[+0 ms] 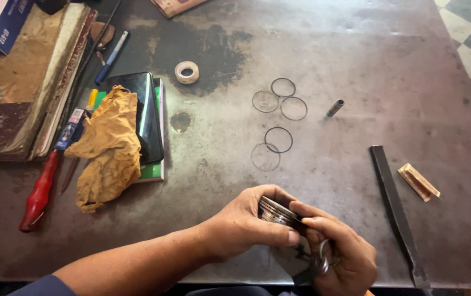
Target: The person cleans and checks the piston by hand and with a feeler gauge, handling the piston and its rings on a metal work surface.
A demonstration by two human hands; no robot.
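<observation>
Both hands meet at the table's near edge: left hand (241, 227) wraps the grooved piston (277, 211); right hand (337, 252) pinches its rim, crown tilted toward 10 o'clock. Loose rings (278, 140) lie at 12 o'clock, flat file (397, 216) at 3 o'clock.

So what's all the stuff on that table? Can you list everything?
piston: one, silver metal, grooved, held between both hands
thin rings: five, dark and grey wire, loose on the table's middle
tape roll: one, whitish, above the rings to the left
small cylinder: one, dark metal, right of the rings
flat file: one, dark, long, right side
small block: one, tan, right of the file
rag: one, yellow-brown, crumpled on the phone
phone: one, black, on a green notebook
screwdriver: one, red handle, left
pen: one, blue, upper left
old books: stack, brown, far left
table: one, grey metal, stained
left hand: gripping the piston
right hand: on the piston, low centre
</observation>
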